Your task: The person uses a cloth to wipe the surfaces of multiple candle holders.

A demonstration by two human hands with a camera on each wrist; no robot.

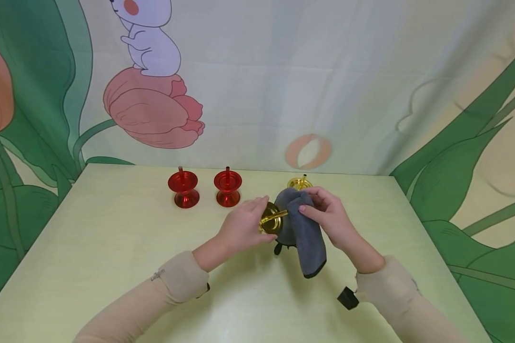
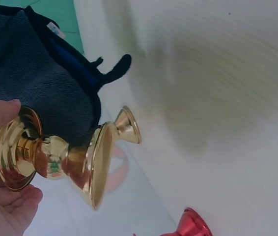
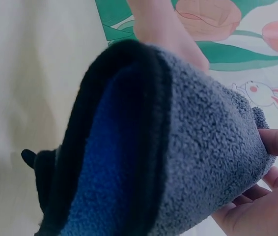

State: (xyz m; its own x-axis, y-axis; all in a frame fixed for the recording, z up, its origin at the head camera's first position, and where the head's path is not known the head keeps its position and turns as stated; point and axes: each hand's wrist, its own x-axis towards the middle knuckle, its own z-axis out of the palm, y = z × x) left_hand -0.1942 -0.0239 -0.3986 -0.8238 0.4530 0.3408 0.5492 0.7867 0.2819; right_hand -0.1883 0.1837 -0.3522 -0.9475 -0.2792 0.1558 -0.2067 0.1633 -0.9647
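My left hand (image 1: pixel 240 226) grips a shiny gold candle holder (image 1: pixel 274 224) by the rim of its dish. The holder is tipped on its side, its thin spike pointing right toward the cloth; the left wrist view shows its rounded stem and flared base (image 2: pixel 98 167). My right hand (image 1: pixel 332 216) pinches a grey towel (image 1: pixel 310 247) with black edging and a blue inner side (image 3: pixel 107 172). The towel hangs in a fold beside the holder and overlaps the spike's tip in the head view. Behind the towel stands a second gold candle holder (image 1: pixel 299 182), partly hidden.
Two red candle holders (image 1: pixel 186 190) stand upright toward the back left of the pale table (image 1: pixel 111 247). A printed curtain (image 1: pixel 248 85) with a rabbit and flowers hangs behind the table's back edge. A small black block (image 1: pixel 348 298) is by the right cuff.
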